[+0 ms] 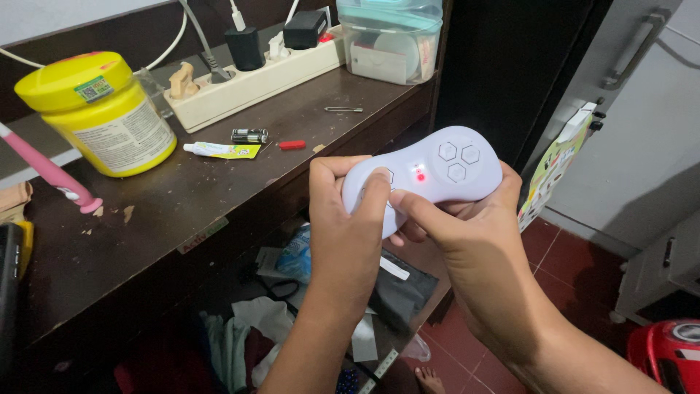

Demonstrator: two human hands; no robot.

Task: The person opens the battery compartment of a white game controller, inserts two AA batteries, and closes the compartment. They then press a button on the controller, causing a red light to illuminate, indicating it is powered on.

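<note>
A white game controller (445,169) with hexagonal buttons and a lit red light is held in front of me, above the floor beside a dark wooden desk (146,219). My left hand (344,230) grips its left end, thumb resting on the top face. My right hand (467,233) wraps under its right end, thumb reaching across toward the middle of the controller.
On the desk stand a yellow jar (102,113), a white power strip (255,73) with plugs, a battery (249,135), a small tube (219,150) and a clear plastic box (390,36). Clothes and bags (292,306) lie below. A grey cabinet (642,131) stands right.
</note>
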